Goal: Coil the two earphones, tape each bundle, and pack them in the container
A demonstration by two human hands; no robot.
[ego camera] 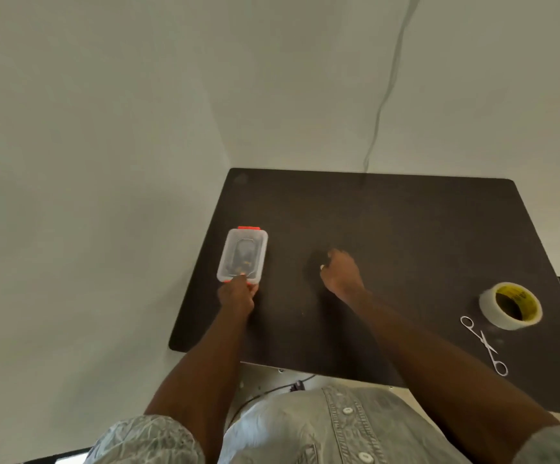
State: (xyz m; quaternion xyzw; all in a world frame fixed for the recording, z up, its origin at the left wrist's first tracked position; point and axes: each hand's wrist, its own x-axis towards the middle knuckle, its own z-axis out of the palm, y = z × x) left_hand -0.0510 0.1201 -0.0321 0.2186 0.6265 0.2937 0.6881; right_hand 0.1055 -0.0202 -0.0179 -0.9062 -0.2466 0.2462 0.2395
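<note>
Left grip (238,291) pinches container (242,256).

The dark table (405,229) is bare across the middle and top of the frame. The container (242,256) sits left; the tape roll (510,305) and scissors (484,344) block the lower right.
</note>
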